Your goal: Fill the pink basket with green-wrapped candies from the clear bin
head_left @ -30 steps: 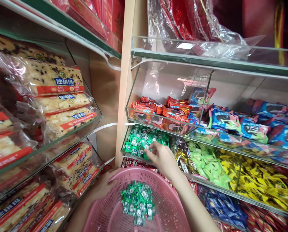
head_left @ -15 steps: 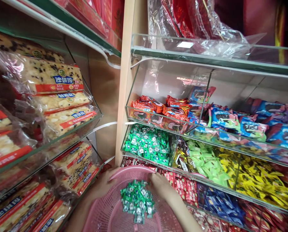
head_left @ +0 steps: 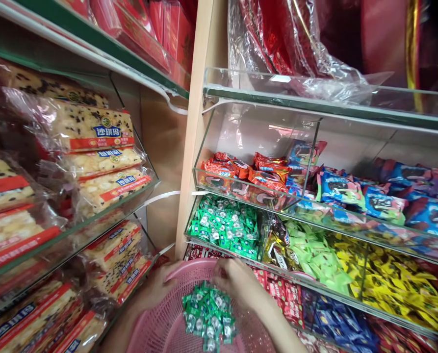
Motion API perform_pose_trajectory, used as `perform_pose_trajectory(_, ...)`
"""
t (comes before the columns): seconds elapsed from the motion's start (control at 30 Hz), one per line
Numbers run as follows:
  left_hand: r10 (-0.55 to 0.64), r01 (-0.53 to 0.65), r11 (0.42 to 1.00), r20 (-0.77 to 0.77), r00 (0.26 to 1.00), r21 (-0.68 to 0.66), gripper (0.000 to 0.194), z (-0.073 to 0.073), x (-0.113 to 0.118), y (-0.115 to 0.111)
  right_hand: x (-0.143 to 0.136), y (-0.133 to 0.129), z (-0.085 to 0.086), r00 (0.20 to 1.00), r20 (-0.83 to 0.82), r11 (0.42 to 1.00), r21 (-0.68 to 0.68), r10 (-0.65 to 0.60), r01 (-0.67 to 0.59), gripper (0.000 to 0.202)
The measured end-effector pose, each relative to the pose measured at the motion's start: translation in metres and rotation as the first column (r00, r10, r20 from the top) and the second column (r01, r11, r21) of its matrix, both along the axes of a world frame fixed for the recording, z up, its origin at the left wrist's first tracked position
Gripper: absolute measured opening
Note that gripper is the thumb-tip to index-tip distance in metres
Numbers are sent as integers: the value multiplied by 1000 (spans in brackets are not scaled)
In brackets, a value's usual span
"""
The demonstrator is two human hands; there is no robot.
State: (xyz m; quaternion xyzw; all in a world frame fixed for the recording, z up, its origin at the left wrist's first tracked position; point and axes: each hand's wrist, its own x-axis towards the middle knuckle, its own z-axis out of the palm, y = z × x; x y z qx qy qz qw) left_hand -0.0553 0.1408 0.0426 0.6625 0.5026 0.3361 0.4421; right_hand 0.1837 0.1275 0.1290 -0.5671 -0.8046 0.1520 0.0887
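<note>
A pink plastic mesh basket (head_left: 156, 321) is at the bottom middle of the head view, tilted toward me. Inside it lies a heap of small green-wrapped candies (head_left: 207, 314). My left hand (head_left: 164, 280) is closed round the basket's left rim. At the far right part of the rim is my right hand (head_left: 235, 279), its blurred fingers hanging over the inside, just above the heap. Whether those fingers hold anything cannot be made out. Just beyond the basket, a clear shelf bin holds more green candies (head_left: 226, 225) of the same look.
Packaged sachima bars (head_left: 101, 132) fill sloping shelves on the left. Right of the wooden post (head_left: 189, 147) are red snack packs (head_left: 266, 171), blue packs (head_left: 340, 186), light-green packets (head_left: 314, 250), yellow candies (head_left: 395, 284) and blue candies (head_left: 336, 314). Glass shelf edges jut out above the basket.
My right hand has shifted left along the far rim, its fingers now further over the basket. The left hand stays on the rim. The view has tipped slightly, so the shelves sit lower.
</note>
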Motion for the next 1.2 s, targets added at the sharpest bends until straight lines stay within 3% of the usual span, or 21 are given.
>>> perform_pose_trajectory(0.07, -15, 15, 999, -10, 1000, 45, 44, -1, 0, 0, -2, 5, 16, 996, -93, 998, 61, -1, 7, 22)
perform_pose_trajectory(0.13, -21, 22, 998, -27, 999, 60, 45, -4, -1, 1, -1, 13, 28, 989, -123, 986, 139, -80, 97, 26)
perform_pose_trajectory(0.23, -8, 10, 999, -52, 999, 38, 48, -7, -3, 2, 3, 27, 37, 949, -20, 914, 263, -313, 307, 27)
perform_pose_trajectory(0.33, 11, -8, 999, -65, 998, 39, 47, -4, -3, 0, 5, 37, 38, 901, 110, 878, 302, -419, 371, 32)
perform_pose_trajectory(0.5, 3, 0, 999, -64, 998, 35, 48, 2, -1, -2, 1, 42, 36, 892, 161, 891, 255, -423, 377, 40)
perform_pose_trajectory(0.8, 12, -10, 999, -49, 999, 36, 47, -8, -5, 2, 4, 46, 28, 895, 141, 884, 284, -423, 373, 33)
perform_pose_trajectory(1.03, -23, 25, 999, -41, 999, 46, 47, -7, -2, 3, 8, 28, 45, 896, 110, 865, 334, -429, 373, 35)
perform_pose_trajectory(1.13, -20, 22, 999, -51, 998, 34, 49, -8, -2, 4, 9, 10, 53, 943, 19, 894, 327, -331, 307, 35)
perform_pose_trajectory(1.2, -31, 32, 999, -44, 999, 31, 49, -8, -2, 3, 7, -1, 51, 986, -52, 950, 266, -155, 164, 33)
